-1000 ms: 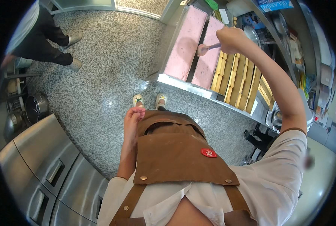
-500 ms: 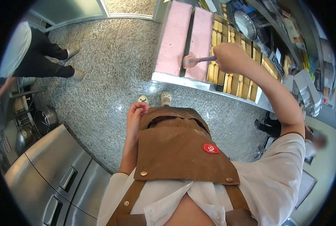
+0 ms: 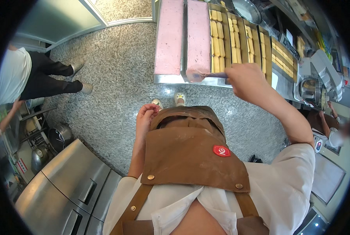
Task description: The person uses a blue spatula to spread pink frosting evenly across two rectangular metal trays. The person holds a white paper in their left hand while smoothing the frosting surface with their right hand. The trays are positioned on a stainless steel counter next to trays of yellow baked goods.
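Observation:
My right hand [image 3: 246, 83] is closed round the purple handle of a spatula [image 3: 218, 75]. The spatula's pink-smeared head rests at the near end of the second long tin of pink filling [image 3: 198, 39]. Left of it lies another long tin of pink filling [image 3: 169, 37], its surface smooth with small dark specks. To the right stand several long tins with rows of yellow ladyfingers [image 3: 217, 39]. My left hand [image 3: 146, 113] hangs in front of the apron, apart from the table, its fingers curled and pressed together. What they hold, if anything, is hidden.
The metal table edge [image 3: 169, 79] runs along the near ends of the tins. A round metal pan [image 3: 247, 11] sits behind them. Steel cabinets [image 3: 75, 168] stand at lower left. One person [image 3: 41, 74] stands at left, another [image 3: 335, 133] at far right by a metal bowl [image 3: 311, 89].
My right hand has drawn the spatula nearer, from above the pink filling to the tin's near end. My left hand stays low with its fingers pinched. The whole view has shifted.

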The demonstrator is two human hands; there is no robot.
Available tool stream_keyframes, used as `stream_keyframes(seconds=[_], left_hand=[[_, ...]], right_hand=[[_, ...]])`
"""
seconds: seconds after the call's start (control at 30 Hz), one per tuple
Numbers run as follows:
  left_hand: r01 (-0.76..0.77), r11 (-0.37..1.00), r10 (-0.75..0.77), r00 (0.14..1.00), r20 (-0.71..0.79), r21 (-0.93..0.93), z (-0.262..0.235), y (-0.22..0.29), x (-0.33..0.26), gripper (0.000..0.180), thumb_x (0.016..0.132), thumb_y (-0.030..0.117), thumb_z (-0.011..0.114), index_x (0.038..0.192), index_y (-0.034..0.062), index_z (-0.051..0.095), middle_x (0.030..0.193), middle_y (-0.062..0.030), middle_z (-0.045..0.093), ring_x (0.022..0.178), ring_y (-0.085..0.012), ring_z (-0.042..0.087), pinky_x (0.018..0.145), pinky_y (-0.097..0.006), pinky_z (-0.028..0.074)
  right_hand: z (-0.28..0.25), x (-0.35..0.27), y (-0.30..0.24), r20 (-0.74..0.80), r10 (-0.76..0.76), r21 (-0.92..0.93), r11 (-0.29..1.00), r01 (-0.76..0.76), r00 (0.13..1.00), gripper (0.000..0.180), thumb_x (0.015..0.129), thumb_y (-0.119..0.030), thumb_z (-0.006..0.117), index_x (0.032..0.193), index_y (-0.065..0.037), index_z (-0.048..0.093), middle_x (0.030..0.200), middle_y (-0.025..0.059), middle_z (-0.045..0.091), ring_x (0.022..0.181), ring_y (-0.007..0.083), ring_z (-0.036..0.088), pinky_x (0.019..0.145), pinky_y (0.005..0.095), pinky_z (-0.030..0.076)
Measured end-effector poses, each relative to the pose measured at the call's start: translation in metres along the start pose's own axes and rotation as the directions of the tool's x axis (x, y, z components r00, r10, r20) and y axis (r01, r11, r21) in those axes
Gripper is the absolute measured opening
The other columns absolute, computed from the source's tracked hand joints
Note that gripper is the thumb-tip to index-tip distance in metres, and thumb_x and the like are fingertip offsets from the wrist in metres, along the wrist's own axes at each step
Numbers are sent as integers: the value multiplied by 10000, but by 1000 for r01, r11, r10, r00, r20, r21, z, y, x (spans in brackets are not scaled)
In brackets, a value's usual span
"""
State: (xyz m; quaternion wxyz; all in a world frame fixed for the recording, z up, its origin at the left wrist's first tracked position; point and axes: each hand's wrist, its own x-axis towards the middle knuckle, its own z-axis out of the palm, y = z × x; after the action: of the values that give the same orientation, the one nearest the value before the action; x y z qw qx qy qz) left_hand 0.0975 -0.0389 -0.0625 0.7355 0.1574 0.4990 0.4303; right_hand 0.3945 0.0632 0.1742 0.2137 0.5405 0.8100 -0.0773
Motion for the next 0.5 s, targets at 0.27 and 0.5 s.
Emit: stream_keyframes(seconds=[0.27, 0.5], left_hand=[[-6, 997, 5, 1000, 16, 82, -5, 2, 7, 212, 838, -8, 445, 1008, -8, 571, 980, -87, 621, 889, -142, 580, 828, -273, 483], [31, 980, -39, 998, 41, 197, -9, 15, 9, 202, 835, 21, 459, 989, 14, 589, 997, -75, 633, 903, -137, 581, 837, -272, 472]], right_hand=[[85, -68, 17, -235, 453, 588, 771, -245, 860, 239, 821, -79, 624, 1060, -81, 626, 892, 125, 645, 767, 296, 641, 618, 392, 496], [213, -79, -41, -291, 650, 757, 605, -247, 702, 201, 900, -142, 572, 1077, -57, 615, 845, 126, 567, 691, 301, 585, 610, 388, 465]])
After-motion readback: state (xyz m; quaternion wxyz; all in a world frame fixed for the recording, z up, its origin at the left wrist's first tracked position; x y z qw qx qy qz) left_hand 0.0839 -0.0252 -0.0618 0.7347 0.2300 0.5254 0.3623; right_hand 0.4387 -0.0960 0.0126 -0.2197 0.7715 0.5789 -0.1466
